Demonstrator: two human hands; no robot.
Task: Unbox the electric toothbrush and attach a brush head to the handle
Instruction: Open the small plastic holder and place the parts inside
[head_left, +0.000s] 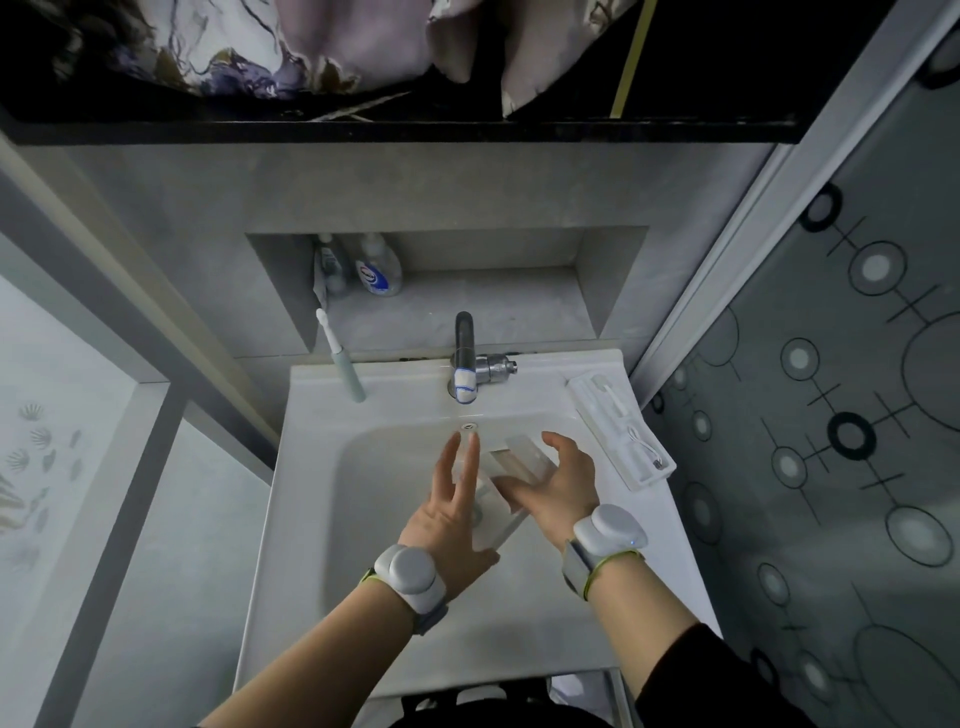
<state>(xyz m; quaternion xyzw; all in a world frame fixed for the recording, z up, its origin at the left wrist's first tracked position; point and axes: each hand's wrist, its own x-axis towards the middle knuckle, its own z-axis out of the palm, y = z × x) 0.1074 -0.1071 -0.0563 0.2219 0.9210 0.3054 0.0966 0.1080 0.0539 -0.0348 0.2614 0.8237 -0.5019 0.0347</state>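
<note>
Both hands hold a clear lid (511, 470) over the sink (311, 467): left hand (449, 512) flat-fingered against its side, right hand (558, 486) spread, cupping it loosely. The tray (621, 434) of toothbrush parts sits on the sink's right edge. Such light contact could let the slick lid drop into the basin.

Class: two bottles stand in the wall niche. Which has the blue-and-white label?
The right-hand bottle, clear and rounded; the left bottle is slimmer, with a greenish label.

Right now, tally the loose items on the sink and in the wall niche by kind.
Assembled toothbrush, standing on the sink rim: 1
White insert tray with parts: 1
Clear box cover, held between left hand and right hand: 1
Niche containers: bottle, tube: 2
Total: 5
</note>
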